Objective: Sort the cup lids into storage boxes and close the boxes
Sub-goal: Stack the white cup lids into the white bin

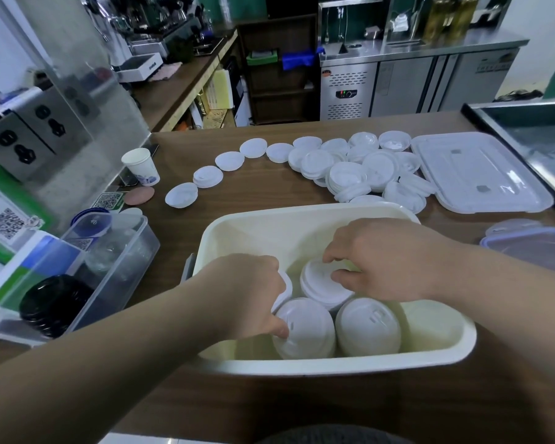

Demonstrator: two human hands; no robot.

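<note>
While both hands reach down into the cream box (334,366), the left hand (250,293) grips the near stack of lids (305,331) and the right hand (388,261) pinches the top of the far stack (321,283). It looks best to press the stacks close together and stand them straight, so the loose lids (359,168) waiting far off on the table (269,193) can fit in too.

Lid stack (287,286) partly behind left hand (247,293)
</note>
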